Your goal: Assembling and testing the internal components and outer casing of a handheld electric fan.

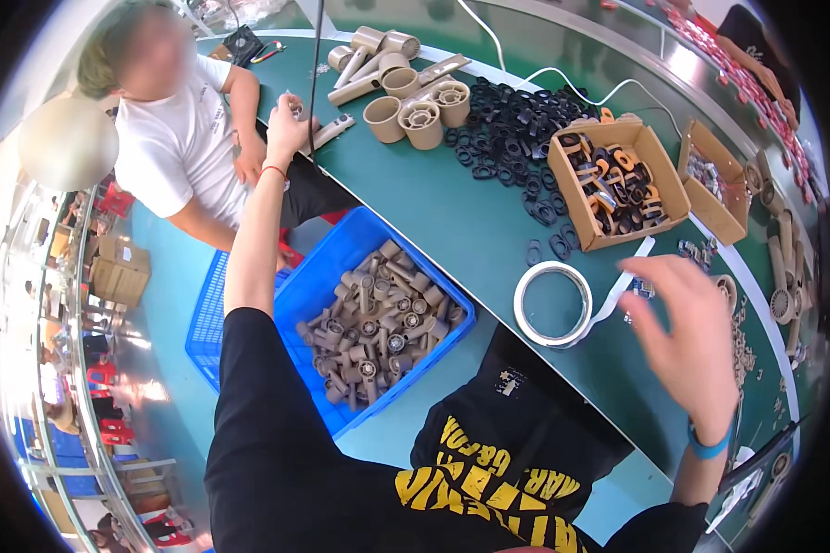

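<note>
- Table (415,198): green; its near edge slants past the crate and on below the tape.
- Co-worker (175,138): white shirt, at the table's left end; little room for you beyond your left hand.
- Crate (318,276): blue, holding beige parts (378,318), beside your left arm.
- Box (636,235): cardboard, holding black and orange parts; limits your reach beyond the tape.
- Right hand (696,341): thumb and fingers wide apart by the tape's loose end; contact cannot be told.
- Left hand (290,129): fingers curled, just beside a hanging cord (317,83); whether they grip anything cannot be told.
- Tape (551,341): white roll, flat, close to the near edge. Step, as judged: handling its strip; your next move would call for a narrow pinch, drawn away from the edge.
- Handle (332,132): beige, just right of your left hand.
- Rings (526,120): black, loose, left of the box.
</note>
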Demonstrator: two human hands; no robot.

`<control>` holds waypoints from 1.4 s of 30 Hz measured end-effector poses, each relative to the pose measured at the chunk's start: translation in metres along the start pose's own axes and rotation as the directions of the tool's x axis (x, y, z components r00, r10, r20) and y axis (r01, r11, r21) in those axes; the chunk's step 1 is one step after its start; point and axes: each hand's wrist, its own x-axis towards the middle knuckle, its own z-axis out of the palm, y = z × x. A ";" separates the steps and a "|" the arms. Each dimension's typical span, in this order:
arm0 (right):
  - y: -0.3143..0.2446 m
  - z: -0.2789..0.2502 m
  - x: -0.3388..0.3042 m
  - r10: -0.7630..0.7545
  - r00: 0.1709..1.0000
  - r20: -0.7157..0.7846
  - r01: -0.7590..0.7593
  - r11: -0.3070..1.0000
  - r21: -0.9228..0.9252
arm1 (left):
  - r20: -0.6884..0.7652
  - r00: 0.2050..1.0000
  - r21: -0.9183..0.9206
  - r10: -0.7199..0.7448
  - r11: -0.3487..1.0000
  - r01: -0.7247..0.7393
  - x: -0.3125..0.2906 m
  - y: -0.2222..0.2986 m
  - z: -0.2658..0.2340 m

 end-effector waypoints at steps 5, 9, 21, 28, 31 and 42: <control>-0.040 0.059 0.091 -0.338 0.905 0.260 0.312 0.940 0.138 | -0.260 0.944 -0.116 0.202 0.964 -0.239 -0.051 0.026 -0.073; -0.080 0.159 0.193 -0.411 0.844 0.345 0.398 0.911 0.112 | -0.238 0.917 -0.089 0.320 0.933 -0.349 -0.142 0.058 -0.148; -0.141 0.291 0.322 -0.237 0.964 0.123 0.241 0.970 -0.014 | 0.038 0.899 -0.326 0.436 0.856 -0.401 -0.284 0.116 -0.261; -0.147 0.277 0.299 -0.130 0.986 0.102 0.138 0.987 -0.082 | -0.065 0.915 -0.539 0.399 0.757 -0.369 -0.291 0.128 -0.262; -0.136 0.255 0.283 -0.116 0.983 0.142 0.127 0.989 -0.075 | -0.137 0.892 -0.555 0.431 0.712 -0.430 -0.288 0.135 -0.255; -0.034 0.047 0.079 -0.083 0.879 0.469 -0.289 0.689 0.665 | -0.214 0.679 -0.611 0.702 0.446 -0.654 -0.257 0.166 -0.203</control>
